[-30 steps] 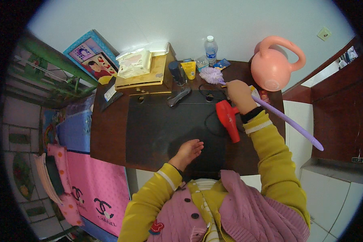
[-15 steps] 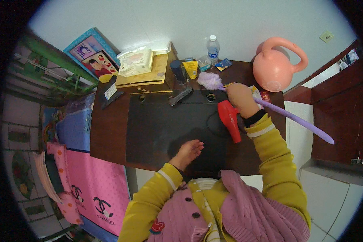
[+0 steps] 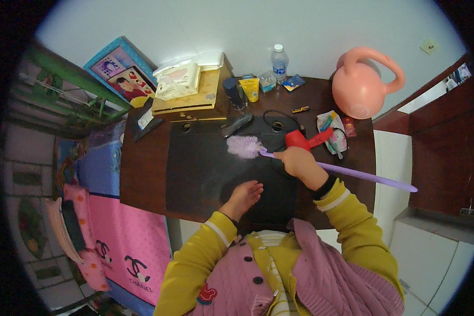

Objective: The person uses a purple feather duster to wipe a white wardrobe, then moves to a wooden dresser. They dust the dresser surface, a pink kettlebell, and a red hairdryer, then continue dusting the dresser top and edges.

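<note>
My right hand [image 3: 302, 167] is closed around the handle of a purple duster [image 3: 246, 147]. Its fluffy lilac head rests on or just over the black desk mat [image 3: 210, 168], and the long handle stretches past my hand to the right, beyond the desk edge. Just behind that hand lies a red hair dryer [image 3: 298, 140], its handle toward the back right. My left hand [image 3: 244, 197] holds nothing, fingers stretched out, over the mat near the desk's front edge. Beyond the duster head is a dark elongated object [image 3: 237, 126], its kind unclear.
Along the back stand a wooden box [image 3: 189, 109] topped by a tissue pack [image 3: 178, 81], a dark bottle [image 3: 233, 94], a yellow tube [image 3: 250, 89], a water bottle [image 3: 279, 63] and a pink watering can [image 3: 358, 88]. Small packets [image 3: 330, 124] lie at right. A pink-covered bed [image 3: 126, 231] adjoins at left.
My right hand has drawn the duster nearer and left, its head coming from the back of the desk onto the mat. The hair dryer now lies turned, farther back. My left hand stays put.
</note>
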